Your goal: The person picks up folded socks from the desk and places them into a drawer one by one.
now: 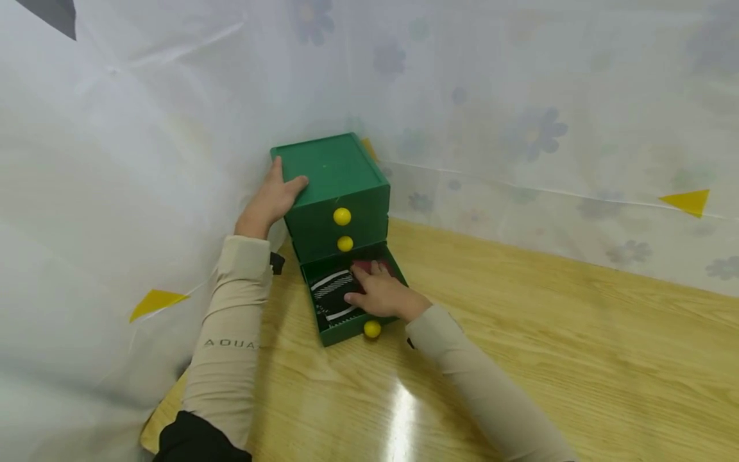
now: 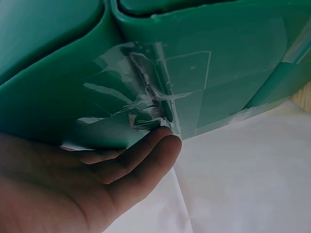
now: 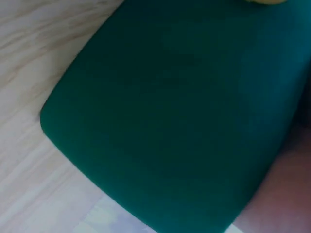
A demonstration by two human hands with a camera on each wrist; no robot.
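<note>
At nine o'clock a white flowered sheet [image 1: 115, 192] hangs as a backdrop, with a yellow triangle [image 1: 154, 300] stuck low on it. Just right of that the person's left hand [image 1: 270, 199] lies against the left side of the green drawer box [image 1: 335, 168], thumb over the top edge at its ten o'clock corner and fingers down the side wall. In the left wrist view the fingers [image 2: 146, 158] lie nearly straight under the box's green wall, beside a patch of crumpled clear tape [image 2: 146, 104], so this grip is flat and pressing rather than curled round anything.

The box stands on the wooden desk [image 1: 519, 359], backed into the corner at twelve o'clock. It has three drawers, each with a yellow knob; the upper two [image 1: 342, 216] [image 1: 345, 244] are pushed in. The bottom drawer [image 1: 337, 333] is pulled out toward six o'clock, its knob [image 1: 372, 329] at the front. Inside lies a black cloth with white stripes [image 1: 331, 292], and behind it, at about one o'clock, something dark red [image 1: 365, 265].

The right hand [image 1: 378, 292] reaches into that open drawer, fingers laid over the striped cloth and touching the red piece; whether they pinch either one I cannot tell. The right wrist view shows only a blurred green panel [image 3: 170, 121] over pale wood.

Far right, at three o'clock, another yellow triangle [image 1: 687, 201] sits on the sheet.
</note>
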